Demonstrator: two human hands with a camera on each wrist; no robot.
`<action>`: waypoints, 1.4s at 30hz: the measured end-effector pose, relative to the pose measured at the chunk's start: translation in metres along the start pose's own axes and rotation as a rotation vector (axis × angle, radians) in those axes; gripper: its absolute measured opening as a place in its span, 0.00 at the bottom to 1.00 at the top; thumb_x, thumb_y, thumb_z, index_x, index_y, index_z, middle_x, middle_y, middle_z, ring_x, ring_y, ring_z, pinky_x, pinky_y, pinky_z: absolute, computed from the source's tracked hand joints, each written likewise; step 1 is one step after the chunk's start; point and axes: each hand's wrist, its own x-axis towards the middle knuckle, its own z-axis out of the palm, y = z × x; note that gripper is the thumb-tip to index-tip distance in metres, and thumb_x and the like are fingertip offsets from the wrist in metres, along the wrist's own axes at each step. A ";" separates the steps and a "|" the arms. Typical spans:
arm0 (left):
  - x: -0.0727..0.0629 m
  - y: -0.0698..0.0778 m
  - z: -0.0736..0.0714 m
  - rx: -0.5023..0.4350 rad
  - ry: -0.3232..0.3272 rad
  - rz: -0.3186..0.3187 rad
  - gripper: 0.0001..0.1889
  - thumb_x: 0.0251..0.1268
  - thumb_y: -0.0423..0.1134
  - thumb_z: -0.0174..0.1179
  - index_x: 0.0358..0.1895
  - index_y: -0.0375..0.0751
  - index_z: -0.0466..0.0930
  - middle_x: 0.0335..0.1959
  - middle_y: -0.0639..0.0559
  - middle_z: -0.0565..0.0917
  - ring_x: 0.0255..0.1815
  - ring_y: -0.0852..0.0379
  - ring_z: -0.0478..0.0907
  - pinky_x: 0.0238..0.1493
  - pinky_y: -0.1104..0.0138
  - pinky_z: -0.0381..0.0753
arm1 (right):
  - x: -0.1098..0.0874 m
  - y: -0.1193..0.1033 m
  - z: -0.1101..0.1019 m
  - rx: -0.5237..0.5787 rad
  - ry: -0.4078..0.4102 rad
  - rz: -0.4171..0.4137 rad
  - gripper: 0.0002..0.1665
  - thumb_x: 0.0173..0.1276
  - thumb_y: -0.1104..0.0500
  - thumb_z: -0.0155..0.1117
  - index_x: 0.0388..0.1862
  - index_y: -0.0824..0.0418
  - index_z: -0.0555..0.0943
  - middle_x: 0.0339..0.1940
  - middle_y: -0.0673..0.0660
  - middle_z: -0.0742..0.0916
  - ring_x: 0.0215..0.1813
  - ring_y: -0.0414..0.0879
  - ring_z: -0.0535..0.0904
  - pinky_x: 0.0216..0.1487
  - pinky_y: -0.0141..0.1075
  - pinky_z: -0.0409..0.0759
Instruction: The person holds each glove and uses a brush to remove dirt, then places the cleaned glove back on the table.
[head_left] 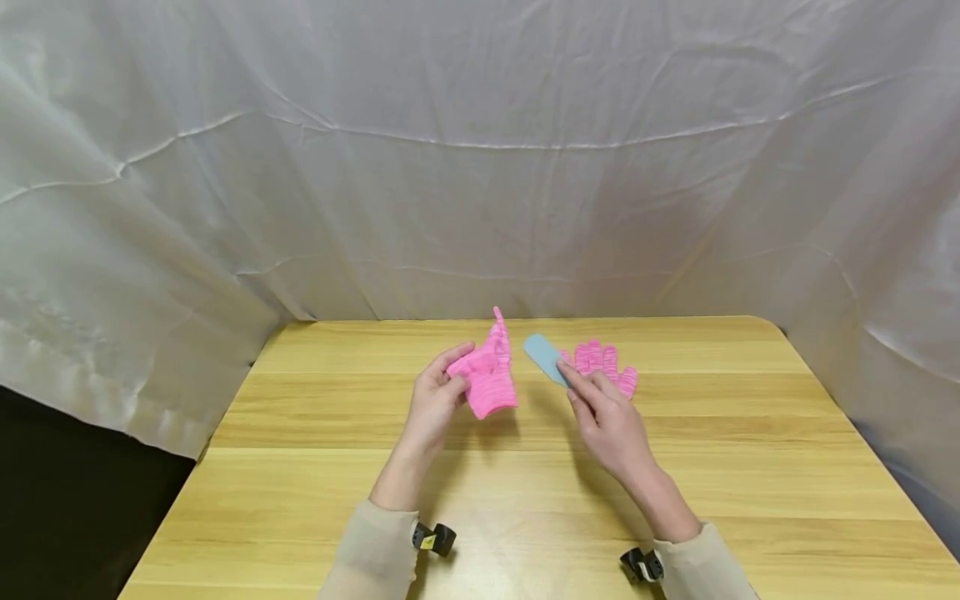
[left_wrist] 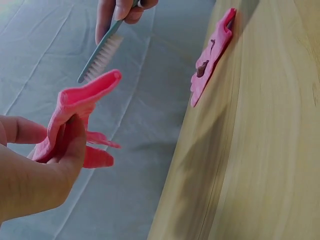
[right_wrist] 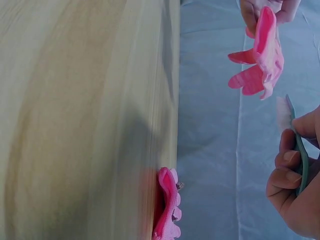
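My left hand (head_left: 435, 400) pinches a pink knitted glove (head_left: 493, 392) by its side near the cuff, holding it above the table. In the left wrist view the cuff opening of this glove (left_wrist: 90, 95) faces up, and its fingers dangle below. My right hand (head_left: 617, 421) grips a light blue brush (head_left: 546, 358) by the handle, index finger along its back. White bristles (left_wrist: 102, 60) show on the brush's underside, a short way from the held glove. A second pink glove (head_left: 596, 360) lies on the table behind the right hand, partly covered by it in the head view.
The wooden table (head_left: 525, 500) has light yellow planks and a rounded far corner. Pale grey fabric (head_left: 480, 208) hangs behind it and along both sides. Small black devices (head_left: 435, 540) are strapped at both wrists, over beige sleeves (head_left: 375, 554).
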 end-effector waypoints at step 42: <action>-0.008 -0.002 0.006 0.231 -0.158 -0.012 0.61 0.46 0.18 0.73 0.80 0.43 0.40 0.69 0.35 0.68 0.61 0.42 0.75 0.69 0.52 0.75 | -0.002 0.000 0.002 -0.013 -0.033 0.022 0.28 0.73 0.68 0.65 0.70 0.57 0.80 0.38 0.52 0.82 0.28 0.37 0.66 0.21 0.29 0.68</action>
